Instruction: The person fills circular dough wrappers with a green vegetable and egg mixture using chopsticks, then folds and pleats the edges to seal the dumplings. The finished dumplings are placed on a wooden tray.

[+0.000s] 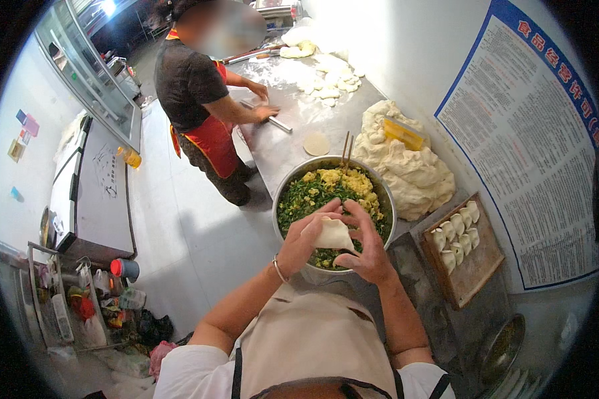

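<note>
My left hand [299, 237] holds a pale folded dough wrapper [333, 234] above a large metal bowl [277, 199]. At the wrapper's right edge is my right hand [372, 244], its thumb and fingers spread apart around that side. Whether its fingertips touch the dough is hard to tell. What lies inside the wrapper is hidden. Chopped green filling [299, 199] fills much of the bowl, with yellow egg-like crumbles [354, 183] at the far right side. A pair of chopsticks [347, 147] stands in the filling.
A flat dough round [316, 143] lies beyond the bowl, with a big dough mass [404, 169] bearing a yellow scraper [403, 134] beside it. Several dumplings [458, 224] rest on a wooden tray [471, 282]. Across the metal table [299, 112], a co-worker [194, 95] handles a rolling pin [279, 123].
</note>
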A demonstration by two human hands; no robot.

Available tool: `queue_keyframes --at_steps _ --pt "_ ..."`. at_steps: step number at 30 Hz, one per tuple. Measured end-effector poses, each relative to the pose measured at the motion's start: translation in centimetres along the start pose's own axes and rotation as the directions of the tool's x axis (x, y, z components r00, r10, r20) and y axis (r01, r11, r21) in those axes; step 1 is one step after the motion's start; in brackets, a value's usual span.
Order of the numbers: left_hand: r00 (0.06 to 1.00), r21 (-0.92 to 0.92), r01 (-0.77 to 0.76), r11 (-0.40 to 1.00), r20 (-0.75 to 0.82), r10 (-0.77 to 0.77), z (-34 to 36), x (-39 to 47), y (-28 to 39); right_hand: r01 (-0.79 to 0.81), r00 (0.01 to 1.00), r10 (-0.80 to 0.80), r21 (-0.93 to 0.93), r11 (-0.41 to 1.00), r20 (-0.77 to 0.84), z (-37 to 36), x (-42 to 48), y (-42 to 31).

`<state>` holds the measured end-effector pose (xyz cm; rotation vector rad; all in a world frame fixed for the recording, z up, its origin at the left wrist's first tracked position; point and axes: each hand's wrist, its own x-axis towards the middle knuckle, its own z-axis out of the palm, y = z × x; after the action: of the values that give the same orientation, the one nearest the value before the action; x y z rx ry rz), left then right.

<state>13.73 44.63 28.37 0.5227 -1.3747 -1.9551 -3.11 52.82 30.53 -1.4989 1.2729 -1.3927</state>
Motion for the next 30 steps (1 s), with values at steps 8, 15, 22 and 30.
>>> queue_keyframes --at_steps 8,15,22,30 --pt "0.987 0.193 -0.158 0.968 0.039 0.153 -0.3 0.7 -0.1 0.044 0.998 -0.052 -0.179 0.983 -0.040 1.5 1.1 -0.5" --pt "0.936 0.684 -0.139 0.716 -0.145 0.320 1.3 0.4 -1.7 0.073 0.985 -0.129 -0.406 0.911 -0.112 2.4 1.1 2.3" --pt "0.835 0.844 -0.327 0.425 0.048 0.548 1.3 1.2 -3.2 0.210 0.935 -0.321 -0.489 0.847 -0.153 2.9 1.6 2.2" --pt "0.824 0.865 -0.340 0.370 0.084 0.561 0.9 1.8 -6.1 0.255 0.912 -0.397 -0.611 0.749 -0.106 2.4 1.0 3.7"
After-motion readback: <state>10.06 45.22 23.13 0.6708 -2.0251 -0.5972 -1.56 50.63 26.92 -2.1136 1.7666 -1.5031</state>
